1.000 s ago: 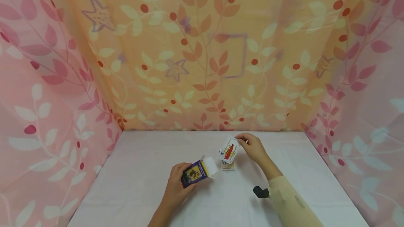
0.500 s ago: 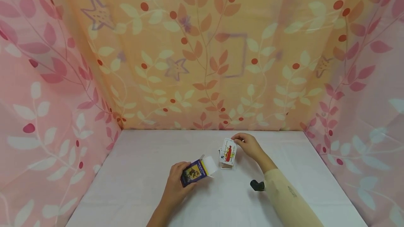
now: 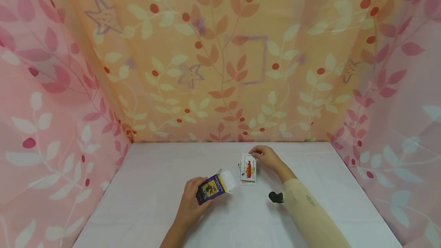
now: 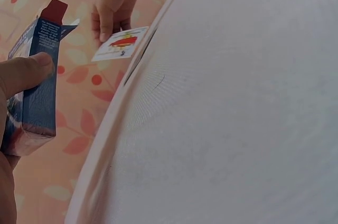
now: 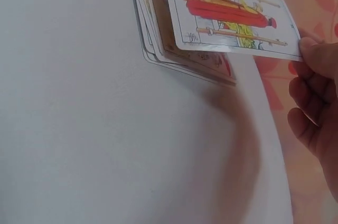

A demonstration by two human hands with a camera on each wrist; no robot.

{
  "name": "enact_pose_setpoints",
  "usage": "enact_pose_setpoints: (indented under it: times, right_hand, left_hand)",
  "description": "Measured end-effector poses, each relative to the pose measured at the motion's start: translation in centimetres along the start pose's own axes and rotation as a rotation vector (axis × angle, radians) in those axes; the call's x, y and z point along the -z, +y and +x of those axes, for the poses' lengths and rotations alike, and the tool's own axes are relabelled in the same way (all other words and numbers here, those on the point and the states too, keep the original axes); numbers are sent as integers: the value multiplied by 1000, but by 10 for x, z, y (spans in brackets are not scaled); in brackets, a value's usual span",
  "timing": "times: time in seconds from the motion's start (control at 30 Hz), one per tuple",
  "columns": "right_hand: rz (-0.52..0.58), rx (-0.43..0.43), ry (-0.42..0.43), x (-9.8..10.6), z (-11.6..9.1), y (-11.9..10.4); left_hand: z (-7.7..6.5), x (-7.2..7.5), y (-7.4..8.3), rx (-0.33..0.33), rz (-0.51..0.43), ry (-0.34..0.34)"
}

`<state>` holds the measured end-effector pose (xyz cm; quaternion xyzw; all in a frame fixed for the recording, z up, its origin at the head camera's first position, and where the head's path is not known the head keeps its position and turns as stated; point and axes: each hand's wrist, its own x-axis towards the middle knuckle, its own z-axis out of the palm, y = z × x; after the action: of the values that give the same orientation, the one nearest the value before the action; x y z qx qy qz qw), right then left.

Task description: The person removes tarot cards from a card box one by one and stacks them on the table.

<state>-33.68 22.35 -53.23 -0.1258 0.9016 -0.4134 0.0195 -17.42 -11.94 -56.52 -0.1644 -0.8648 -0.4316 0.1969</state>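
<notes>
My left hand (image 3: 195, 198) grips a dark blue card box (image 3: 211, 190) with a yellow picture panel; its white end flap stands open toward the cards. In the left wrist view the thumb presses the side of the box (image 4: 42, 86). My right hand (image 3: 268, 158) pinches one corner of a picture card (image 5: 232, 15) showing a red-robed figure between two staffs. That card hangs over a small stack of cards (image 5: 158, 39) on the table, tilted above it in the right wrist view. Several stacked cards have uneven edges.
A white cloth covers the table (image 3: 148, 175). Leaf-patterned curtains (image 3: 206, 68) close off the back and both sides. A small black object (image 3: 275, 197) juts from beside the right sleeve (image 3: 306, 206).
The right hand has moved slightly left and the pinched card has turned from a slant to nearly straight over the stack. The left hand and box stay almost in place.
</notes>
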Motion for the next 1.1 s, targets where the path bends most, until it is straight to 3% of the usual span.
enact_pose_setpoints:
  times: [0.43,1.1]
  right_hand:
    - [55,-104,-32,-15,0,11]
    - [-18,-38,14,-40,13,25]
  left_hand:
    - [-2,1,-1,33,-12,-13]
    - [0,4,0,13,-14,-5]
